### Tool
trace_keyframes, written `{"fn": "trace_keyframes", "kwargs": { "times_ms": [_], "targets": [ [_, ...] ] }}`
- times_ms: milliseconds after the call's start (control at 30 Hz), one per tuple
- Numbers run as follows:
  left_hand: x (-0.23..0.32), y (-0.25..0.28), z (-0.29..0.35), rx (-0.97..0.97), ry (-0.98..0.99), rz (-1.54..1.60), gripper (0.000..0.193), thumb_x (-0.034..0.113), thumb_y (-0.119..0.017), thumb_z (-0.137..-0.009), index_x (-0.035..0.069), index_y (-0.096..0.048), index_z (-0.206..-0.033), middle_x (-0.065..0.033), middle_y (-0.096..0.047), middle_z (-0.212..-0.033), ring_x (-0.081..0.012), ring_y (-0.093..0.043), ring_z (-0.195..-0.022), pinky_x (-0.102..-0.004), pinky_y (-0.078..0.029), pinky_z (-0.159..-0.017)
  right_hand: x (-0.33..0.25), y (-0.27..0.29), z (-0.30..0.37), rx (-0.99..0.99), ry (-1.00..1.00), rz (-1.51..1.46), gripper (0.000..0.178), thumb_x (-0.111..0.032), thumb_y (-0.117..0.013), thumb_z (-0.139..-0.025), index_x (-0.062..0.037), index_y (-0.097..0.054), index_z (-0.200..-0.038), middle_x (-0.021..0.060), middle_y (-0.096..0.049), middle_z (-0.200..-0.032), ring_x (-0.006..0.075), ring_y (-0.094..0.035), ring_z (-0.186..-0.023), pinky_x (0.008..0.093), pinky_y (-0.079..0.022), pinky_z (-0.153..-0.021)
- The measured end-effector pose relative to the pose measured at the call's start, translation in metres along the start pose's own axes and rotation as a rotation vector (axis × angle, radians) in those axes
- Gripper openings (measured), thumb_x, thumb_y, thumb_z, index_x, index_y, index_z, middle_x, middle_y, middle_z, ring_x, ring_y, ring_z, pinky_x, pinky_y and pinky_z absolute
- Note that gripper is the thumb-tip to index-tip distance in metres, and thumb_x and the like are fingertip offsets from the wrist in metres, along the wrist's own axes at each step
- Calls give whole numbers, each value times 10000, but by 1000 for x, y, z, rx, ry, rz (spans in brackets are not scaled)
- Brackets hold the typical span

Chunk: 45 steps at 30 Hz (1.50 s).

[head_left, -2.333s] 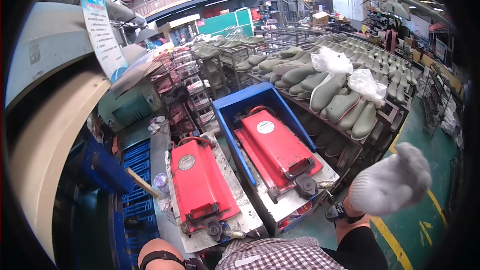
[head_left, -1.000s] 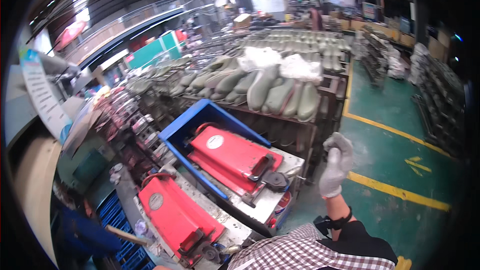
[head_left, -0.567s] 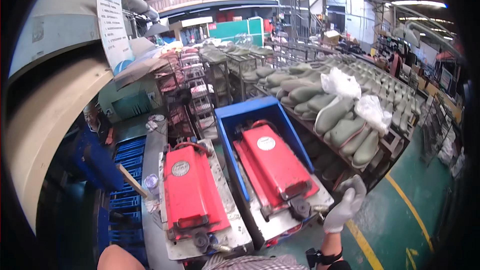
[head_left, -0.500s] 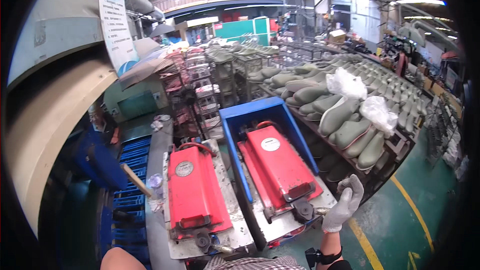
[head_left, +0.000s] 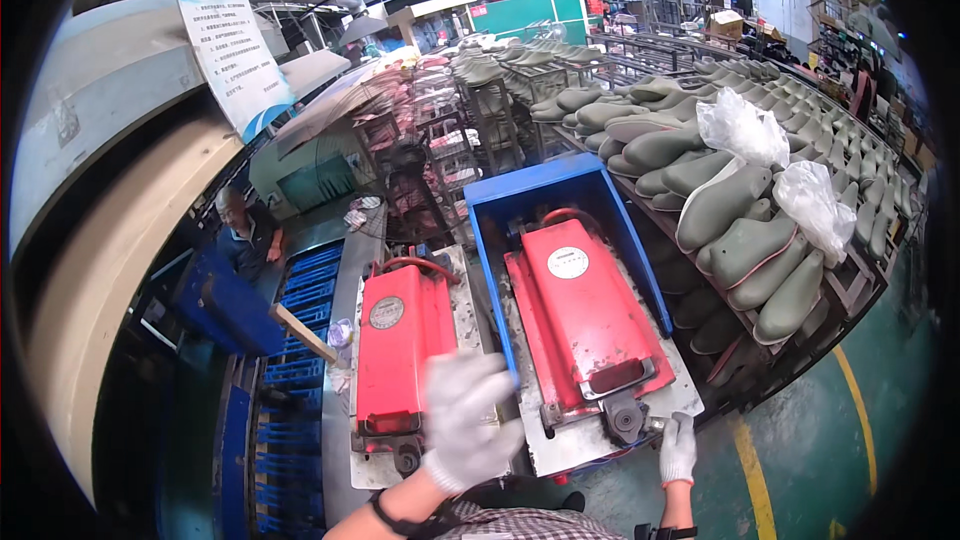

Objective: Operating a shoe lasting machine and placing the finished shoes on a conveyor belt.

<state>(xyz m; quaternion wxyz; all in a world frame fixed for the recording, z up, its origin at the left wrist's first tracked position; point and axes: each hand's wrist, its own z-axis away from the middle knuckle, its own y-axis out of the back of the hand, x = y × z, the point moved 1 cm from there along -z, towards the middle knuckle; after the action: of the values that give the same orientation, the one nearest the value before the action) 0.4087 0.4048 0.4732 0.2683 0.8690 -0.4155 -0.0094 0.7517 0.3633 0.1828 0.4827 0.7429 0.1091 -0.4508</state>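
Two red metal press covers lie side by side, each on a pale metal plate. The right red cover (head_left: 590, 310) carries a round white dial plate and sits inside a blue hood (head_left: 545, 172). At its near end is a black round fitting (head_left: 625, 419) with a short metal handle (head_left: 656, 424). My right hand (head_left: 679, 450), in a white glove, has its fingers closed around the end of that handle. Smeared by motion, my gloved left hand (head_left: 468, 425) hangs over the near right edge of the left red cover (head_left: 392, 360); its fingers are unclear.
Grey-green shoe lasts (head_left: 725, 205) fill a rack on the right, with crumpled clear plastic bags (head_left: 742, 128) on top. Left of the presses runs a blue slatted conveyor (head_left: 300, 330) with a wooden bar (head_left: 303, 332). Another person (head_left: 248, 235) is beyond it.
My left hand has come into view over the left press. My right hand has moved down from raised beside the right press onto its handle. The view has shifted, and the other person shows more.
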Motion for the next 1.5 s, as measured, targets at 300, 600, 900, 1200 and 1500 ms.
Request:
{"fn": "trace_keyframes", "kwargs": {
  "times_ms": [300,600,900,1200,1500],
  "targets": [
    [-9,-191,86,-895,-61,86,642,197,-732,-818,34,-534,-1407,-158,-670,-1114,-322,-623,-1033,-456,-455,-986,-54,21,-40,-564,147,82,427,-443,-750,-880,-65,-775,-1077,168,-762,-1101,329,-730,-1045,395,-553,-934],
    [-7,-259,104,-688,-45,40,191,215,-636,-922,57,-715,-995,-174,-714,-793,-367,-682,-761,-461,-500,-891,-54,23,52,-531,-232,175,550,-542,-688,-924,-47,-673,-1162,205,-767,-1003,370,-754,-908,450,-575,-806],
    [-9,-185,12,-556,0,-23,258,184,-688,-821,77,-714,-1054,-176,-718,-802,-364,-680,-828,-476,-492,-877,-105,11,39,-475,261,345,470,-479,-676,-908,-38,-675,-1071,234,-711,-979,383,-708,-998,478,-546,-890],
    [-46,-143,-102,-275,-98,-59,532,187,-734,-832,59,-609,-1333,-186,-649,-1040,-384,-603,-990,-494,-486,-911,-171,-120,-63,-85,567,389,673,-361,-820,-747,-119,-615,-1340,256,-566,-1337,436,-585,-1145,508,-512,-941],
    [-84,-94,-103,-198,212,241,577,217,-707,-932,66,-541,-1464,-225,-540,-1468,-381,-509,-1388,-414,-396,-1184,-141,-150,-151,-464,137,-321,631,-350,-657,-936,-58,-566,-1489,231,-650,-1391,340,-606,-1307,416,-491,-1081]
  ]
}}
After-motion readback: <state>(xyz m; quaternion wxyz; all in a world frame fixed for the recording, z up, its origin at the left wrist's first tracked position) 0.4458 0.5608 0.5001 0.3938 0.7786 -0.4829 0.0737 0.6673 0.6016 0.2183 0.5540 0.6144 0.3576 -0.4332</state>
